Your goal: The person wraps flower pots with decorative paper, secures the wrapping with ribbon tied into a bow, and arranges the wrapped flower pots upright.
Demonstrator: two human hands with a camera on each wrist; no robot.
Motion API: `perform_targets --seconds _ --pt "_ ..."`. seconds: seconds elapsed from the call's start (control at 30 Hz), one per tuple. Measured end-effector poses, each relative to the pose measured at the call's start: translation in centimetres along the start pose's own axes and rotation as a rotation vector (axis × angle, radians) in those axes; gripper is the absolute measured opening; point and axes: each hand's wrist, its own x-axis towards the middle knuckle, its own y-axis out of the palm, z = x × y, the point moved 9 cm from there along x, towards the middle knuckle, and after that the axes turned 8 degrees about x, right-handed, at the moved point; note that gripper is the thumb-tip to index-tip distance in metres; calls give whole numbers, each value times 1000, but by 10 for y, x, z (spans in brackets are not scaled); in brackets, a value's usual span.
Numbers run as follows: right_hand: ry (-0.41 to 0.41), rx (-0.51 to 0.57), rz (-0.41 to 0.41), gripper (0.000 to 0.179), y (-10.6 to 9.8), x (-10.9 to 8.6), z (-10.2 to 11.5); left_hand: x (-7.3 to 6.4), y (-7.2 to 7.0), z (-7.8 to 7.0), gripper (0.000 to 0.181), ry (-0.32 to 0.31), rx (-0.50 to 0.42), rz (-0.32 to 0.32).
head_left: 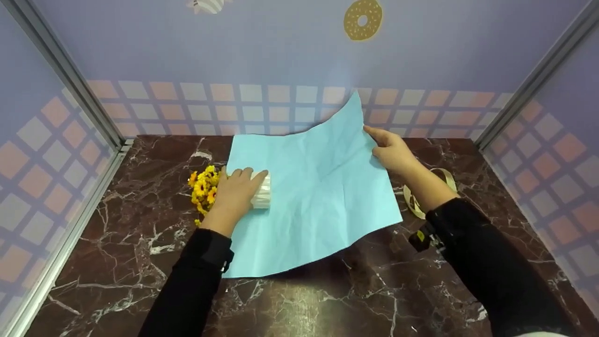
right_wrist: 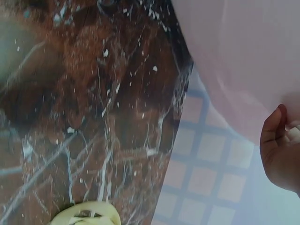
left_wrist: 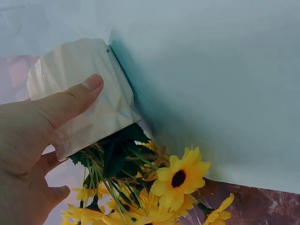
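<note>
A white ribbed flowerpot (head_left: 262, 195) lies on its side on the left part of a sheet of light blue wrapping paper (head_left: 309, 201). Yellow sunflower-like blooms (head_left: 204, 188) spill from its mouth to the left, beyond the paper's edge. My left hand (head_left: 236, 193) grips the pot; in the left wrist view the thumb lies along the pot's wall (left_wrist: 110, 98). With my right hand (head_left: 394, 150) I pinch the sheet's right edge, which is raised, its far corner standing up. The sheet's pink underside (right_wrist: 243, 61) shows in the right wrist view.
A loop of pale yellow ribbon (head_left: 412, 204) lies on the dark marbled tabletop (head_left: 299, 309), partly behind my right forearm. Purple panels with printed squares (head_left: 306, 93) stand at the back and on both sides.
</note>
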Motion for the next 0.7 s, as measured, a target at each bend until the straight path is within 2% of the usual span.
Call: perform_targets --seconds 0.2,0.4,0.7 --pt "-2 -65 44 65 -10 -3 6 0 0 -5 88 -2 16 13" --pt "44 -86 35 67 -22 0 -8 5 0 -11 91 -3 14 44" --pt "53 -61 18 62 -11 0 -2 6 -4 2 90 -34 -106 82"
